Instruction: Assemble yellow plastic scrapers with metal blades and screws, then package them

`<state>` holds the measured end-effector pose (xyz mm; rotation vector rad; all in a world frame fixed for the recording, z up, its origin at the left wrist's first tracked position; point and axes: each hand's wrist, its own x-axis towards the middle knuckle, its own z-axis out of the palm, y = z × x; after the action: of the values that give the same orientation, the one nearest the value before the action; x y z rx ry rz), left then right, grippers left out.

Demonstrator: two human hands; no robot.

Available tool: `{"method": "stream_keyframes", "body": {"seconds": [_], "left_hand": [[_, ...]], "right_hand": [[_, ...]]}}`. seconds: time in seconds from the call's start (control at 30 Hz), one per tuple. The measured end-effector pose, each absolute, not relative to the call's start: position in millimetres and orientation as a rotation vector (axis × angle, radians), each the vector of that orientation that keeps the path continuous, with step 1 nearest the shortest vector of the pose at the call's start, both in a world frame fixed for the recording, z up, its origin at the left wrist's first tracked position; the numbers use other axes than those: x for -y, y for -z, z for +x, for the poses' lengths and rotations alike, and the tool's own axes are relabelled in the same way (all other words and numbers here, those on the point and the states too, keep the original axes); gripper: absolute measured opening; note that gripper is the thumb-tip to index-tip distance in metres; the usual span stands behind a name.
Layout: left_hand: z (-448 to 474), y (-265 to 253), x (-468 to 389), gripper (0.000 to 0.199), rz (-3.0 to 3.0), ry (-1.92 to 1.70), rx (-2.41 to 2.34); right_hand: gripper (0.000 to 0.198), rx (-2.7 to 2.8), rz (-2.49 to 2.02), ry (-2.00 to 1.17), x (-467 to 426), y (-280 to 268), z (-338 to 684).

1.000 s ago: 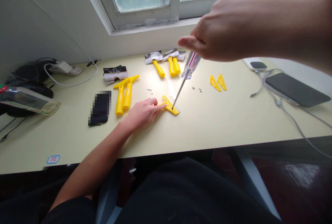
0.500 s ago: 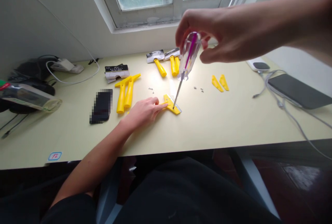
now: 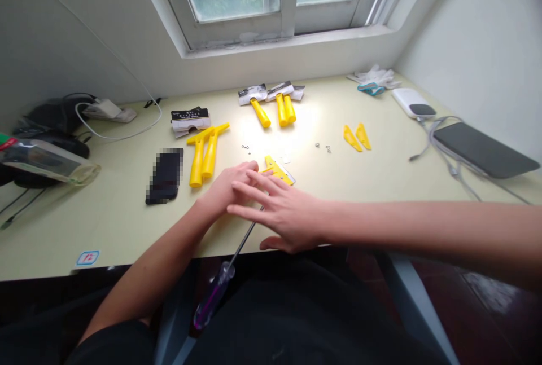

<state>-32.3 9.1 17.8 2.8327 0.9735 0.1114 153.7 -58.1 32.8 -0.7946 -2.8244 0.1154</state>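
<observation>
My left hand (image 3: 228, 184) is closed around a yellow scraper (image 3: 277, 171) at the middle of the table, its blade edge facing right. Most of the scraper's handle is hidden by my hands. Over it reaches my right hand (image 3: 283, 212), its fingers spread and holding nothing, close beside the left fingers. A screwdriver (image 3: 215, 294) with a clear and purple handle passes under the right hand. Its shaft slants across the table's front edge, with the handle beyond the edge; the tip is hidden.
Two yellow T-shaped handles (image 3: 202, 153) lie left, by a phone (image 3: 166, 176). Small nuts (image 3: 245, 146) and screws (image 3: 328, 149) lie in front of the packaged scrapers (image 3: 283, 106). Two yellow plates (image 3: 357, 137) rest right, near a cabled dark device (image 3: 485, 149). Gloves (image 3: 375, 78) lie behind.
My right hand has come down from above and let go of the screwdriver, which now slants toward the front edge instead of standing on the scraper. The left hand stays in place.
</observation>
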Motion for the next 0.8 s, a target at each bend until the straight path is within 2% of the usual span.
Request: {"method": "stream_keyframes", "body": {"seconds": [0.07, 0.17, 0.33, 0.47, 0.67, 0.8], "left_hand": [[-32, -18, -9, 0.036, 2.853, -0.025, -1.019], [-31, -18, -9, 0.034, 2.881, 0.021, -1.067], [-32, -13, -11, 0.034, 2.925, -0.053, -1.016], [-34, -10, -11, 0.036, 2.982, -0.099, -0.994], [-33, -9, -11, 0.039, 2.985, -0.161, -0.984], [-34, -9, -13, 0.039, 2.964, -0.165, -1.005]], "right_hand": [[0.063, 2.782, -0.78, 0.083, 68, -5, 148], [0.052, 2.753, -0.793, 0.311, 71, 14, 149], [0.033, 2.766, -0.679, 0.521, 66, 0, 165], [0.033, 2.881, -0.696, 0.579, 65, -17, 199], [0.046, 2.955, -1.044, 0.54, 65, -22, 282], [0.042, 2.898, -1.373, 0.667, 64, -13, 329]]}}
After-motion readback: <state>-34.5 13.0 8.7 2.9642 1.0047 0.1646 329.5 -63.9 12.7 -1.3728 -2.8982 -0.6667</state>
